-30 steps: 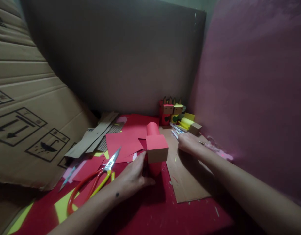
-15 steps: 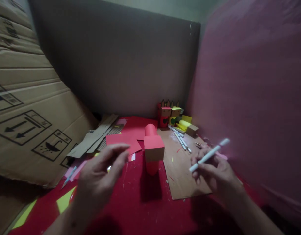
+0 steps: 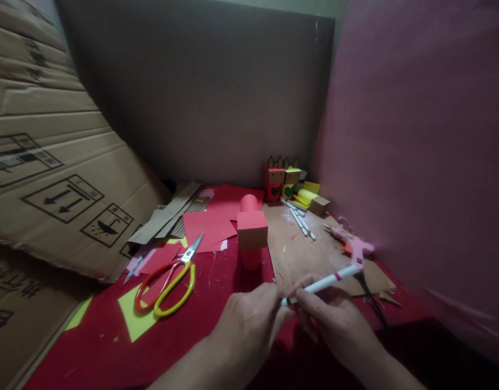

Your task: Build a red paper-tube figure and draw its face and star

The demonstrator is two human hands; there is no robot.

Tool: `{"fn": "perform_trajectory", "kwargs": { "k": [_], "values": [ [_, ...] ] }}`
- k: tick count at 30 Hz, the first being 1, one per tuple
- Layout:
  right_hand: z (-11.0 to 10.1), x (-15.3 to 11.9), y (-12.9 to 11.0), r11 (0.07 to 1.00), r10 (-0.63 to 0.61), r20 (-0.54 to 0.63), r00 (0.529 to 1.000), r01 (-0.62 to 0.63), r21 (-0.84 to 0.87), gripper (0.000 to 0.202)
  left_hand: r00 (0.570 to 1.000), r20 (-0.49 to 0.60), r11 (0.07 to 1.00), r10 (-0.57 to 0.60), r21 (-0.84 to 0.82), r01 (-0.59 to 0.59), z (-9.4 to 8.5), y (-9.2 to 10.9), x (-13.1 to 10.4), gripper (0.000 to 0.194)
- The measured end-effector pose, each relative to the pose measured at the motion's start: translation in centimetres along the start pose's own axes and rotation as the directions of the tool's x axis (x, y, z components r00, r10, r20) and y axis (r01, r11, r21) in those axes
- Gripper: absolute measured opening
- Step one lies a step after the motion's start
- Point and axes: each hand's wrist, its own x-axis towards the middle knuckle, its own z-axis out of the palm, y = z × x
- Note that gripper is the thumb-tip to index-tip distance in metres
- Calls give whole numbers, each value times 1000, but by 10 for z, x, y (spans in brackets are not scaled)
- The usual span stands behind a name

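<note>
From where I stand, the box-headed figure [image 3: 252, 234] is right in front of the person on the red-covered desk [image 3: 196, 333]. Nearer the person than the box-headed figure, and a little to its right, both hands meet over a white marker [image 3: 328, 281]. The right hand [image 3: 333, 314] has it firmly, fingers curled about the barrel. The left hand [image 3: 249, 319] is bunched at the marker's lower end; its fingertips are hidden from me, so I can't tell if they grip it, nor whether the cap is on.

As for progress, the box-headed figure has its head, with red on top and bare cardboard in front, and red paper shows behind and below. I see no eyes or ears on it. Behind it and to the right stand a red figure [image 3: 275, 177] and a yellow figure [image 3: 291, 177] with pointed ears, eyes and dark hearts; they look finished. Beside those, a yellow tube with a cardboard block [image 3: 310, 200] lies on its side, plain by comparison. So, I'd judge, two are done and two lack details.

Right of the box-headed figure, loose markers [image 3: 299, 222] and a pink glue gun [image 3: 357, 250] lie on a cardboard sheet [image 3: 288, 262]. To its left are scissors [image 3: 188, 255] and red paper [image 3: 209, 228], with cardboard strips [image 3: 164, 218] farther left.
</note>
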Motion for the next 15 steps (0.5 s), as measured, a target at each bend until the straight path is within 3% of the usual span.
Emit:
{"fn": "perform_trajectory", "kwargs": {
  "k": [3,7,12,15],
  "values": [
    [-2,-11,-2,995,98,46,994,-99,11,50,998,27,996,64,61,-66,2,5,-6,31],
    [3,-22,-13,990,133,47,990,-135,41,52,992,24,992,128,22,-128,-6,16,-13,29],
    [16,-28,-17,981,148,111,983,-160,109,48,961,-135,966,242,124,-226,-9,20,-17,32],
    [2,-34,-23,986,156,52,986,-159,53,43,953,-146,959,265,140,-245,-13,13,-28,30]
  ]
}}
